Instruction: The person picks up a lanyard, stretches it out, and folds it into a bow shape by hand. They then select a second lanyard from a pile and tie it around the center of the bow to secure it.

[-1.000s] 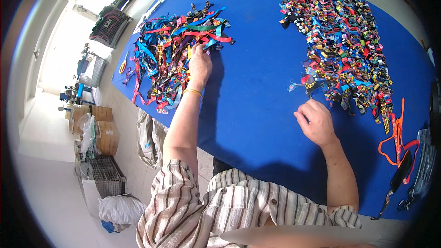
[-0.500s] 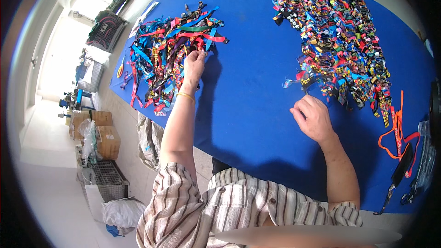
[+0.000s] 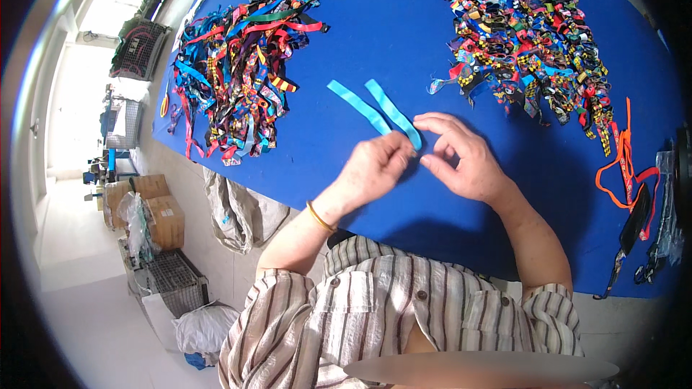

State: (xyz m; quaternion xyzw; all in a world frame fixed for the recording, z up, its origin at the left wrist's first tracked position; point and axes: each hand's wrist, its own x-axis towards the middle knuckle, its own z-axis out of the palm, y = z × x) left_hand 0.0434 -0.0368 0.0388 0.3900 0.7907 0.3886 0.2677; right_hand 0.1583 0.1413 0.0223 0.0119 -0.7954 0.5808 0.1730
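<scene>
My left hand [image 3: 371,171], with a yellow bangle at its wrist, is closed in a pinch on a light blue ribbon strip [image 3: 391,109]. The strip is folded over, its two tails reaching up and left over the blue table. Close by on the right is my right hand [image 3: 467,164], thumb and forefinger curved and apart around the folded end. Whether its fingertips touch the ribbon is hard to make out. A loose heap of colourful ribbon strips [image 3: 238,79] lies at the far left.
Rows of bunched patterned ribbon pieces [image 3: 519,36] cover the far right of the blue table [image 3: 353,36]. Orange cord [image 3: 626,166], black straps and a clear plastic bag [image 3: 669,202] lie at the right edge. Cartons [image 3: 164,220] and a wire basket [image 3: 173,277] stand on the floor at left.
My left hand has come back from the ribbon heap toward the middle with the light blue strip. My right hand has moved left from the bunched rows to meet it.
</scene>
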